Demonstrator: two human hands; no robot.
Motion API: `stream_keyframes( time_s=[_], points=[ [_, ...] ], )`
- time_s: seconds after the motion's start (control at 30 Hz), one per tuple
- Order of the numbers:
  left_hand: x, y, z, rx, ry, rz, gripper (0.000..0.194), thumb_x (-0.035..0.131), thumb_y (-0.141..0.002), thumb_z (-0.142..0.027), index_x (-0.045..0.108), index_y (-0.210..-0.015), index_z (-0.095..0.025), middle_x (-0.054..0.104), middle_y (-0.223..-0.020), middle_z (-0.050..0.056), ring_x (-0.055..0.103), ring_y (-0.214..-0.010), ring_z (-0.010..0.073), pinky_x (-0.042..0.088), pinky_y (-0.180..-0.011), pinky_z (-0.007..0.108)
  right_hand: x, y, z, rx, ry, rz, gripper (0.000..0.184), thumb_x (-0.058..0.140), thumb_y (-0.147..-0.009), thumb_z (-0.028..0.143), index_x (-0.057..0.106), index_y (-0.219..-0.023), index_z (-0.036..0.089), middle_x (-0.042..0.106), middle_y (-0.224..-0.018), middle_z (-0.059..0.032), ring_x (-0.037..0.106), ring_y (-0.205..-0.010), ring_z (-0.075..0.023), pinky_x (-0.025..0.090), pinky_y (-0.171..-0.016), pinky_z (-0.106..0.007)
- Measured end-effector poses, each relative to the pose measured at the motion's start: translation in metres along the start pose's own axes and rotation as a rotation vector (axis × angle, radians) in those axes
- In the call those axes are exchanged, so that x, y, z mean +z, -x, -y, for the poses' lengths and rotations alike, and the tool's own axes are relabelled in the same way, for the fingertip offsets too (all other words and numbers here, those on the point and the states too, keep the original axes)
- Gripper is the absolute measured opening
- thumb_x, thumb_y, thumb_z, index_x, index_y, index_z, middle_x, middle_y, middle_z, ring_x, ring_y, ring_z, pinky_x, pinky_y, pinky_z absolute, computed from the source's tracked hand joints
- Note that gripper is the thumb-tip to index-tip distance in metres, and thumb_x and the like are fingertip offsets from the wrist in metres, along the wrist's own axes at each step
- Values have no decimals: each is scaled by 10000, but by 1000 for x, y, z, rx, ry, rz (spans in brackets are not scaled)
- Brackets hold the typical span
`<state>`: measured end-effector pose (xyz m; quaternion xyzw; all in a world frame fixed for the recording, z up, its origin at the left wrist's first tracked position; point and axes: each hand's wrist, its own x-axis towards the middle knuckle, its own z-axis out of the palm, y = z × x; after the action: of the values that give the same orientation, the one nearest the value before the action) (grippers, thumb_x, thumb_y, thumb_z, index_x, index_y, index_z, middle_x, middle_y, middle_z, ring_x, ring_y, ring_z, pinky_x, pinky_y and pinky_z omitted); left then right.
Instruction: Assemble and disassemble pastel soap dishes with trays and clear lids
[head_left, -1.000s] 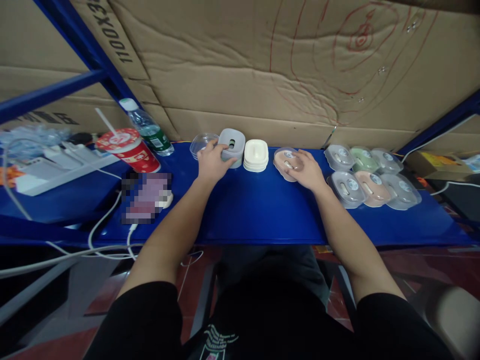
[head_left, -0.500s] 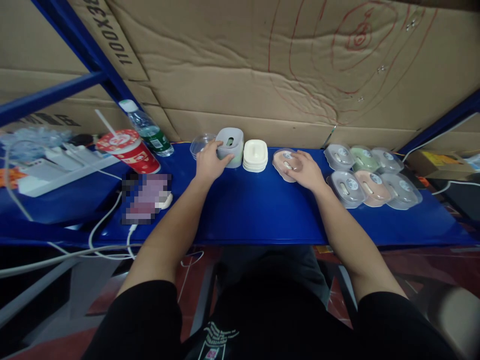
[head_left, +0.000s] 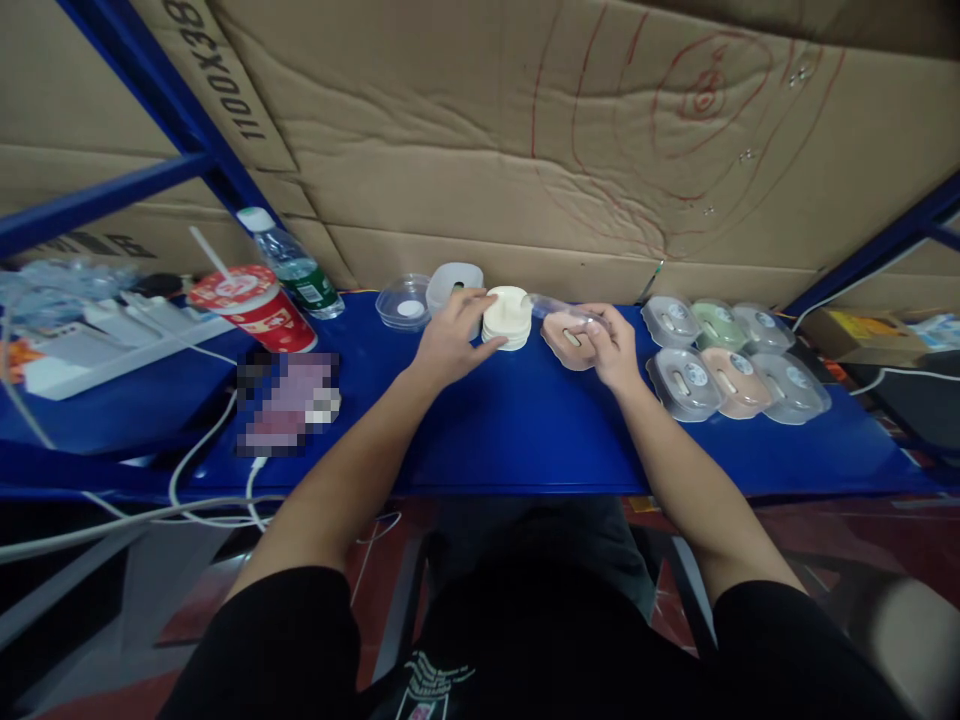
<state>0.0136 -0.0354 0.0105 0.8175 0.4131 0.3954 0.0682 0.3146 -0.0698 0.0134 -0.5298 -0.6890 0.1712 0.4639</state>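
My right hand [head_left: 616, 348] pinches a clear plastic lid [head_left: 559, 308], tilted up over a pink, dish-shaped piece [head_left: 566, 345] with a pale bar in its middle. This pink piece rests on the blue table. My left hand [head_left: 450, 345] has its fingers apart at the left side of a stack of cream square pieces [head_left: 507, 325]; whether the fingertips touch the stack I cannot tell. Behind that hand stands a stack of whitish square pieces [head_left: 455, 280], partly hidden. Left of it sit clear lids [head_left: 403, 302] with a white round label.
Several covered pieces [head_left: 684, 380] in grey, green and pink stand in two rows at the right. A red cup [head_left: 259, 310] with a straw, a water bottle [head_left: 300, 270], a blurred-out phone-like item [head_left: 289, 405] and cables are at the left. Cardboard [head_left: 450, 130] lines the back.
My left hand has moved right, from the whitish stack to the cream stack. In my right hand the clear lid has come up off the pink piece, its left side raised.
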Motion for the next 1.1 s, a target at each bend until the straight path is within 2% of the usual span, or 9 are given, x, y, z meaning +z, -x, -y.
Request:
stream_keyframes(
  time_s=[0.17, 0.33, 0.43, 0.57, 0.67, 0.73, 0.87, 0.97, 1.1],
  points=[
    [13, 6, -17, 1, 405, 159, 808, 676, -945, -706, 507, -1599, -263, 660, -1505, 165, 736, -1163, 305, 639, -928, 436, 3, 8, 14, -122, -218, 83, 817, 433, -873, 959, 713, -1213, 270, 815, -1218, -120, 767, -1170, -348, 585, -1049, -530],
    [13, 3, -11, -77, 708, 297, 685, 659, -942, -756, 651, -1428, -272, 756, -1359, 138, 756, -1215, 325, 636, -980, 467, -1, 11, 21, -201, -108, 220, 937, 459, -765, 1052, 712, -1263, 300, 735, -1404, -126, 676, -1344, -365, 580, -1075, -537],
    [5, 2, -12, -31, 730, 369, 698, 679, -914, -800, 693, -1386, -286, 771, -1318, 129, 765, -1185, 315, 639, -962, 460, 3, 13, 22, -172, -107, 201, 1035, 434, -690, 1119, 710, -1263, 303, 738, -1367, -133, 694, -1302, -369, 604, -1037, -537],
    [0, 4, -21, 143, 425, 62, 568, 725, -924, -737, 753, -1259, -280, 747, -1377, 123, 748, -1127, 262, 626, -907, 410, 16, 13, 22, -17, -295, 95, 944, 429, -741, 1106, 698, -1130, 288, 786, -1151, -112, 789, -877, -278, 658, -776, -463],
    [4, 7, -21, 227, 139, -129, 365, 655, -1020, -529, 755, -1228, -245, 801, -975, 54, 706, -781, 183, 583, -775, 359, 24, 12, 21, 6, -478, 63, 692, 509, -910, 945, 660, -1065, 287, 769, -905, -37, 691, -568, -176, 585, -563, -359],
    [3, 7, -12, 200, 18, -220, 289, 612, -1026, -414, 750, -1196, -224, 757, -822, 18, 664, -688, 166, 539, -716, 339, 24, 10, 19, -44, -497, 69, 603, 563, -953, 866, 660, -1147, 304, 773, -910, -19, 689, -557, -166, 582, -561, -347],
    [-24, 0, 34, -103, -64, -637, 201, 574, -993, -280, 697, -1131, -200, 708, -830, 13, 658, -739, 171, 501, -724, 359, 10, 4, 8, -195, -224, -6, 669, 670, -919, 821, 648, -1376, 334, 797, -1154, -63, 776, -819, -237, 651, -777, -429],
    [-56, -6, 80, -351, -87, -905, 211, 537, -930, -93, 627, -1104, -169, 724, -1036, 49, 688, -1020, 204, 504, -953, 425, -2, -3, -8, -192, 14, -70, 669, 684, -930, 771, 652, -1411, 308, 801, -1187, -86, 769, -920, -283, 643, -890, -499],
    [-74, -6, 118, -720, -82, -878, 195, 556, -893, -22, 578, -982, -194, 709, -1033, 35, 681, -1155, 240, 476, -1064, 478, -5, -12, -30, -143, 158, -44, 670, 656, -946, 735, 657, -1406, 247, 792, -1229, -130, 753, -1042, -325, 619, -968, -551]
  ],
)
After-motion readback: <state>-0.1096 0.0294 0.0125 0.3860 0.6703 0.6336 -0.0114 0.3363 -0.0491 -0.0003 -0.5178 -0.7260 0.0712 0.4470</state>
